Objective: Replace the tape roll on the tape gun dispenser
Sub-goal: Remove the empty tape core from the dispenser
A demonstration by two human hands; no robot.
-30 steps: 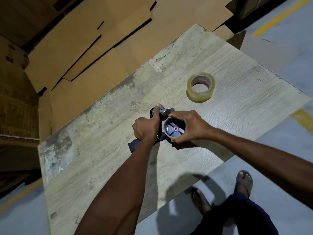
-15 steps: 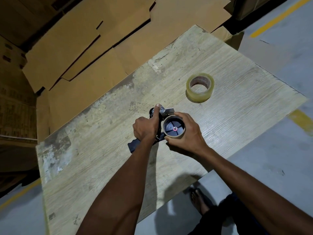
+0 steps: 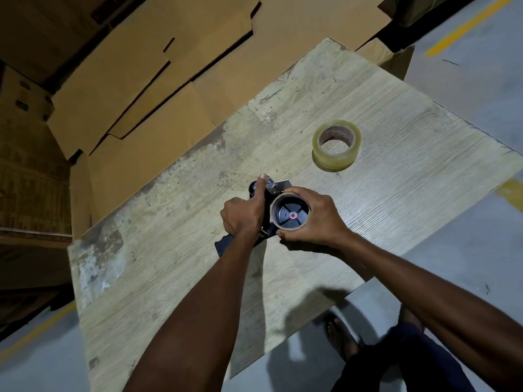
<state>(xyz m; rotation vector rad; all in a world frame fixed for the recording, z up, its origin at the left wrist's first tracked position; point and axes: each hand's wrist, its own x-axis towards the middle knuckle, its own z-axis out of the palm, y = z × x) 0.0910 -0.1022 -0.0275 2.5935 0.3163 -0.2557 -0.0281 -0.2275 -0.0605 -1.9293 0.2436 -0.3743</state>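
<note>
The fingers point(image 3: 297, 190) of the right hand point(image 3: 314, 219) are curled closed around the rim of a spent cardboard core point(image 3: 290, 212), which sits on the dark hub of the tape gun point(image 3: 271, 205). The left hand point(image 3: 243, 213) is clamped on the gun's frame, its thumb stretched forward along the top towards the metal plate at the front, and the dark handle pokes out below the wrist. The gun lies on the tabletop point(image 3: 396, 210), close to its near edge.

The core looks light and thin-walled; squeezed hard it would likely go oval and bind on the hub, so a light, even hold around the rim and a straight pull should serve best. The gun seems rigid and heavier, best steadied by frame or handle, keeping clear of the cutting edge at the front.

The new tape roll point(image 3: 336, 144) lies flat, well apart towards the far right. It is probably firm and fairly heavy with a slick outer face; gripping across its width or through the hole should be safest.
</note>
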